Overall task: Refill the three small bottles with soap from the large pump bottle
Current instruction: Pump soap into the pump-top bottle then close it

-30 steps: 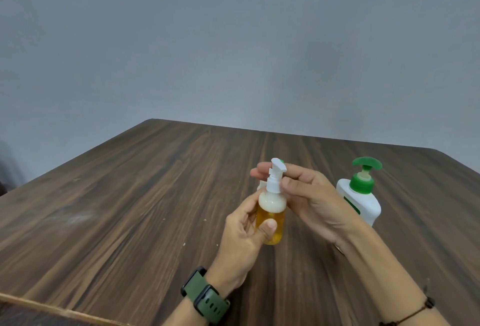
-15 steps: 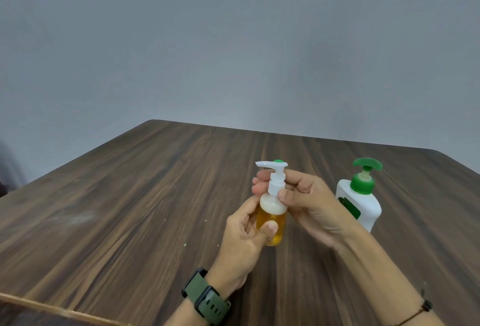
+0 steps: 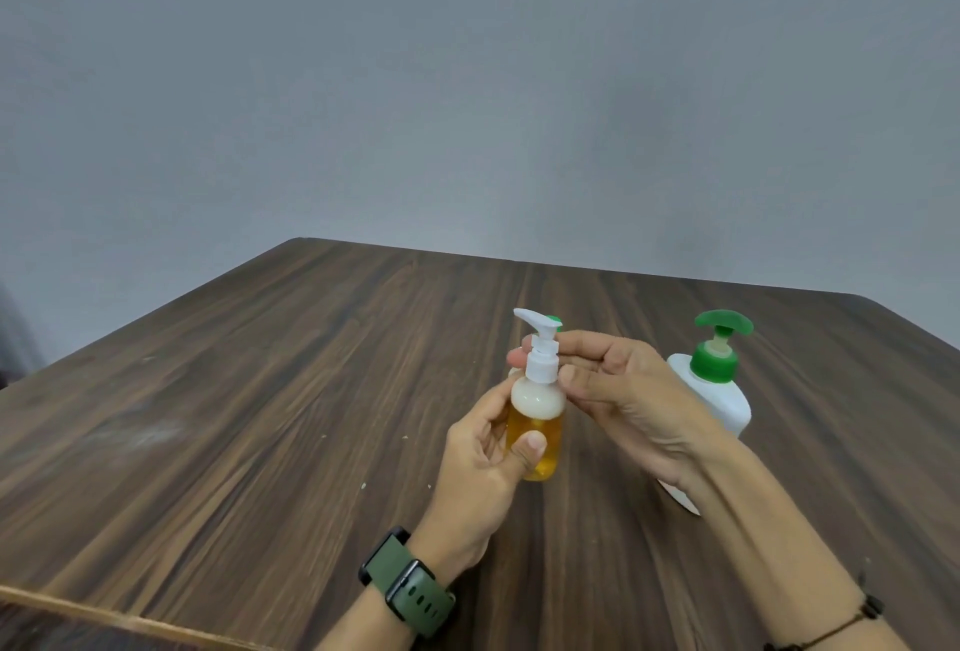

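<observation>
- Head view, lower half of the frame: a dark wood-grain table (image 3: 260, 416) runs from the bottom edge up to mid-frame, with a plain grey wall (image 3: 467, 79) above it.
- Right of centre stands the large pump bottle (image 3: 722, 401) — white body, green collar and green pump head — upright on the table, its lower part hidden behind the right forearm.
- The left hand (image 3: 483, 458) at lower centre grips a small bottle (image 3: 535, 427), thumb curled across its front; a green watch (image 3: 408, 593) sits on that wrist.
- The right hand (image 3: 618, 390) reaches in from the right, fingers curled round the white pump cap (image 3: 540, 354) and pinching its collar.
- The small bottle is held upright above the table, just left of the large one: clear, amber liquid in the lower part, a white layer at the shoulder, nozzle pointing up-left.
- A green sliver (image 3: 554, 320) peeks out behind the pump — what it belongs to cannot be told.
</observation>
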### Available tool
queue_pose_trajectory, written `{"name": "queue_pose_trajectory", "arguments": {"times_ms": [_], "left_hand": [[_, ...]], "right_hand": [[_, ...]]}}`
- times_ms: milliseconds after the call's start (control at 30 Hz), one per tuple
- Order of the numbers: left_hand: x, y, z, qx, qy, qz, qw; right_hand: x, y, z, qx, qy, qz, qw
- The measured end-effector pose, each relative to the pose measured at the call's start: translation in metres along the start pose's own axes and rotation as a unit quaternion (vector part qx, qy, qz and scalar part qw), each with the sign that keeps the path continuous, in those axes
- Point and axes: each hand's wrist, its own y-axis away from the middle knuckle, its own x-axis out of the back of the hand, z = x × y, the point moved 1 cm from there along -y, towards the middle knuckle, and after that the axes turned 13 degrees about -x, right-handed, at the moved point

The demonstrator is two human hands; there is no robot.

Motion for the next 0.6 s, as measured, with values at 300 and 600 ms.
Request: {"name": "queue_pose_trajectory", "arguments": {"times_ms": [300,600], "left_hand": [[-0.001,-0.001,0.0,0.001,-0.015,-0.009,1.0],[-0.001,0.001,0.0,-0.009,-0.031,-0.031,0.999]], "right_hand": [[-0.005,-0.001,0.0,-0.01,0.076,0.059,0.995],[-0.011,-0.002,0.006,0.001,0.075,0.126,0.989]]}}
